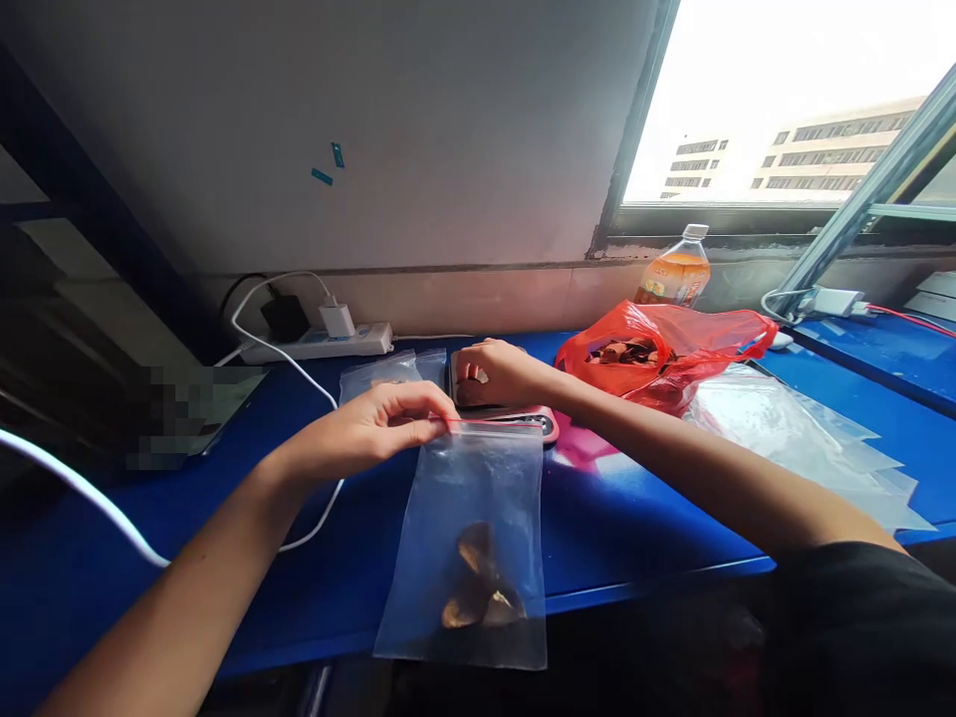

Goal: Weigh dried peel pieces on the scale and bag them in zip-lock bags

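My left hand (pixel 392 418) pinches the top edge of a clear zip-lock bag (pixel 478 488) with a red line along its seal. The bag hangs over the blue table's front edge. Near its bottom lie a few brown, curved pieces (pixel 482 578), their exact kind unclear. Behind the bag, my right hand (pixel 497 370) reaches over a small reddish kitchen scale (pixel 551 426). Its fingers curl down at the scale's platform, around something dark that I cannot make out. The right hand covers much of the scale.
A red plastic bag (pixel 619 383) of brown pieces stands right of the scale, before an orange drink bottle (pixel 676 269). Flat clear bags (pixel 784 423) lie further right. Filled bags (pixel 380 373) sit behind my left hand. A white cable (pixel 288 368) trails from a power strip (pixel 329 342).
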The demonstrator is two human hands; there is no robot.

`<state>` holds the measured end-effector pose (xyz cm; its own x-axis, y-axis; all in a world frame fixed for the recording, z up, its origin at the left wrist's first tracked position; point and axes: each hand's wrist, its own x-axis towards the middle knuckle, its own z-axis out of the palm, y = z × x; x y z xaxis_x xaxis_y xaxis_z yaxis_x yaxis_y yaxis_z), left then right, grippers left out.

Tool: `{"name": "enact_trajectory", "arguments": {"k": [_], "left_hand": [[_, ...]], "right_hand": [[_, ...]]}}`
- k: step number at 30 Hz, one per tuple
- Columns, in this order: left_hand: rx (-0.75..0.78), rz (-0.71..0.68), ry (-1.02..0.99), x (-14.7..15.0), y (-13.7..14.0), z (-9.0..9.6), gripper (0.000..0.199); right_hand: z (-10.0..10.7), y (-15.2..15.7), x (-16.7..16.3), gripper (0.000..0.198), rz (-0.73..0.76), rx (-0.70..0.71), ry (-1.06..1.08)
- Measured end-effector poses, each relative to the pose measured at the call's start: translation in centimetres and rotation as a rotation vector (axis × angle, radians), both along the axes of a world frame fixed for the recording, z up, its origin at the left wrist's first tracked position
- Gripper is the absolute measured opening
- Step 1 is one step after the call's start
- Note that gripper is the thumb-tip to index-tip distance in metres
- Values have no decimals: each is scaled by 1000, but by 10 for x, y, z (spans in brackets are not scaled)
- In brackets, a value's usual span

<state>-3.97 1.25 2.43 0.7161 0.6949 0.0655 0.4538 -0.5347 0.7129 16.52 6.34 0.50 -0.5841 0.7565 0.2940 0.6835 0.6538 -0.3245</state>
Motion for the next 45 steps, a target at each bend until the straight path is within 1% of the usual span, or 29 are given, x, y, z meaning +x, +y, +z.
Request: {"name": "enact_trajectory", "arguments": {"k": [2,4,5,6,7,9,10,11,12,13,15,17,18,21,23,25,27,30,33,36,38,40,42,43,44,45], "left_hand": [[17,26,-9,-2,2,-2,16],[22,47,-19,-3,3,-5,16],[8,54,-23,-4,4,-6,16],[-16,59,-27,-5,5,-8,16],[-42,63,-29,-6,5,-9,17],[-85,73,-23,-5,6,-11,17],[-97,75,-21,-5,6,-11,17],[-102,75,-19,-4,6,-10,18],[-102,73,-20,-4,5,-10,18],[-97,70,-22,-3,5,-9,18],[-78,66,-19,-2,5,-8,18],[-61,75,-7,-2,5,-8,18],[-57,81,-1,-2,5,-8,18],[-59,93,4,-2,5,-9,20],[-60,98,8,-2,3,-9,20],[-60,105,11,-1,2,-9,20],[-59,102,17,0,2,-9,19],[-52,90,27,0,3,-9,18],[-50,78,26,0,4,-9,18],[-50,82,22,0,4,-10,19],[-47,83,5,1,4,-9,19],[-52,74,-35,2,2,-8,20],[-70,65,-88,4,1,-7,20],[-84,64,-117,5,0,-6,20],[-100,67,-148,6,-1,-6,20],[-114,76,-181,6,-3,-5,20]], "right_hand": [[10,-11,7,15,9,-87,163],[21,-28,16,18,85,-215,308],[26,-37,20,19,128,-260,318],[30,-44,24,19,141,-260,291],[32,-49,28,19,108,-201,252],[32,-51,35,22,-68,3,185],[29,-47,39,24,-176,80,165],[24,-41,43,26,-269,114,145],[19,-34,47,28,-327,104,117],[13,-28,51,32,-343,68,78],[0,-19,56,41,-300,23,-8],[-9,-19,58,48,-242,49,-61],[-13,-22,58,46,-217,67,-81],[-24,-32,58,23,-131,121,-144],[-33,-34,60,19,-57,168,-171],[-43,-33,65,21,-9,247,-162],[-53,-30,69,24,8,330,-107],[-61,-26,73,22,-38,385,41],[-57,-26,70,18,-119,330,232],[-43,-32,61,10,-172,207,561],[-28,-42,53,15,-131,55,796],[-13,-55,46,25,-50,-132,907],[0,-71,39,25,2,-270,835],[4,-78,35,21,11,-284,747],[8,-84,33,16,15,-253,648],[9,-90,30,14,16,-188,556]]}}
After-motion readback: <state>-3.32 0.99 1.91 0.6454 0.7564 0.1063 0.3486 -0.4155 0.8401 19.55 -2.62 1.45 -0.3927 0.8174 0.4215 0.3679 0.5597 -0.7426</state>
